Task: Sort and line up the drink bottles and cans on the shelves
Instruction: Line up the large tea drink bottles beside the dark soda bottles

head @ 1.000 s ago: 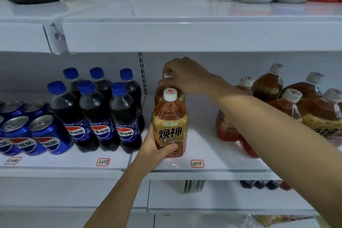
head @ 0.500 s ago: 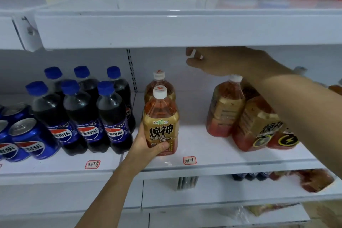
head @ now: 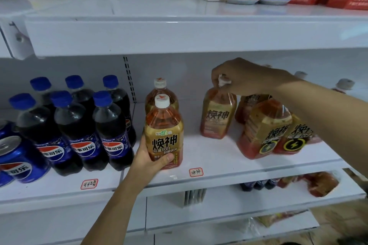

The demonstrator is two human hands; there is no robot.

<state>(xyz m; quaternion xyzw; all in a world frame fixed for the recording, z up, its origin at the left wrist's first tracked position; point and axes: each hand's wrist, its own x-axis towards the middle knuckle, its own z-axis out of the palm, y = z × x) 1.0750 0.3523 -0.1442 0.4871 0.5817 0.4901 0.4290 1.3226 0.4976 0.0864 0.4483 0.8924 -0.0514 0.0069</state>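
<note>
Now | your left hand (head: pixel 151 158) grips the front amber plastic tea bottle (head: pixel 163 132) | your right hand (head: pixel 245 77) pinches a tilted amber bottle's white cap (head: pixel 223 80)

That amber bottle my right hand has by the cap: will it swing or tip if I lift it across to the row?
The right hand pinches only the cap of the amber bottle, which already leans, so it will probably swing. It looks full, likely heavy for that grip. Its flat base should stand steady on the shelf.
</note>
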